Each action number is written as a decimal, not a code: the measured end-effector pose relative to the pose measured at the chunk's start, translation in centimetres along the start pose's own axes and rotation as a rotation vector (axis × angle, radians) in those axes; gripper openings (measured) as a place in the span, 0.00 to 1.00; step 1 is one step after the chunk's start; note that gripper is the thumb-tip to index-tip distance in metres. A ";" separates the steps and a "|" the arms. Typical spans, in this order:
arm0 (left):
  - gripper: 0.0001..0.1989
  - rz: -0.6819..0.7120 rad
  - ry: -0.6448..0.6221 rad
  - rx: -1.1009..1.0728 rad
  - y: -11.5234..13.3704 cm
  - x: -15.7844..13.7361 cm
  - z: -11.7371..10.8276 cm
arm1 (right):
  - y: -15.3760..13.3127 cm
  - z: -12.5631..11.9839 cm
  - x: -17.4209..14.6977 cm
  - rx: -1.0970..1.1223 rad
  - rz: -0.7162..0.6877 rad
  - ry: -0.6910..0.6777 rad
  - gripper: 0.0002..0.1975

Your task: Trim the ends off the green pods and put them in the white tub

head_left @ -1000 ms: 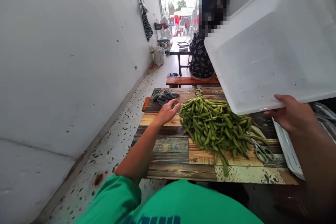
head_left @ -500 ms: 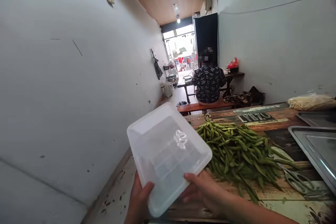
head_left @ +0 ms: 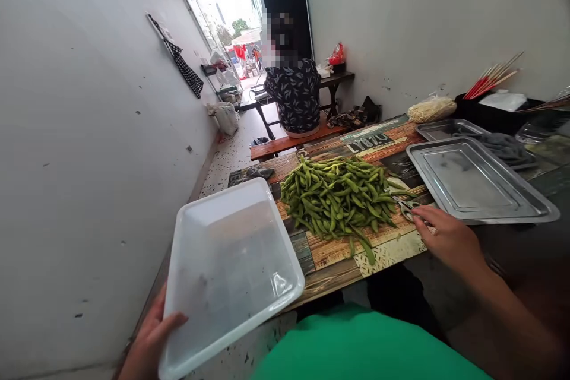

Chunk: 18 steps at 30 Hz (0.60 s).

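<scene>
My left hand (head_left: 154,329) grips the left edge of a white plastic tray (head_left: 236,255), thumb over the rim. The tray is tilted beside the table's left end, with no food in it. My right hand (head_left: 445,237) is closed at the handles of a pair of scissors (head_left: 407,209), thumb and fingers pinching them; the handles are partly hidden by the fingers. A heap of green soybean pods (head_left: 336,196) lies between my two hands, and the scissors' blades point at its right edge.
A metal tray (head_left: 476,181) stands right of the pods on the wood-patterned table (head_left: 332,252). Behind it are a bagged bundle of thin sticks (head_left: 431,110) and red-ended skewers (head_left: 487,80). A person (head_left: 296,95) sits on a bench (head_left: 278,145) ahead, back turned.
My right hand has let go of the white tray and moved right to the scissors. The tray has swung left and lower in my left hand. The view has turned down and right.
</scene>
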<state>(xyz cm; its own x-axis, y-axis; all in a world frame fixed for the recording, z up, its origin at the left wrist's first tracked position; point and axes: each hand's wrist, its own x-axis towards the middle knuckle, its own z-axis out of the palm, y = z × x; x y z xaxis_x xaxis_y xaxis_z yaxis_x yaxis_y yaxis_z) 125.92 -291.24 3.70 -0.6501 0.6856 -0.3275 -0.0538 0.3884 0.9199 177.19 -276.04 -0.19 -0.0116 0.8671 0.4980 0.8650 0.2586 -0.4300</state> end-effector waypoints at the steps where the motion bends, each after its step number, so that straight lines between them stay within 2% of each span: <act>1: 0.51 -0.008 -0.021 0.005 0.0 0.2 0.0 | 1.7 0.3 -0.2 -0.084 -0.023 -0.029 0.20; 3: 0.53 -0.037 -0.074 0.006 -0.2 0.8 0.0 | 4.1 1.3 -0.2 -0.197 -0.053 -0.084 0.21; 6: 0.55 -0.062 -0.130 0.016 -0.5 1.8 0.2 | 5.1 2.6 0.4 -0.326 -0.021 -0.171 0.22; 10: 0.55 -0.057 -0.139 0.033 -0.4 2.5 1.0 | 4.1 2.9 2.4 -0.439 0.066 -0.363 0.20; 13: 0.57 -0.054 -0.133 0.048 0.0 3.0 1.5 | 3.2 2.5 4.0 -0.515 0.092 -0.473 0.18; 18: 0.54 -0.008 -0.133 0.021 0.2 4.5 2.8 | 2.4 1.4 5.7 -0.644 0.146 -0.637 0.13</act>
<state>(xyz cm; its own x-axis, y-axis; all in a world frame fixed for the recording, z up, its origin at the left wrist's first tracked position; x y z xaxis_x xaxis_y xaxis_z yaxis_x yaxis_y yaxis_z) 125.08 -286.36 1.85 -0.5432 0.7575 -0.3621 -0.0416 0.4064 0.9127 178.50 -269.94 0.58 0.0106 0.9928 -0.1194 0.9898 0.0065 0.1422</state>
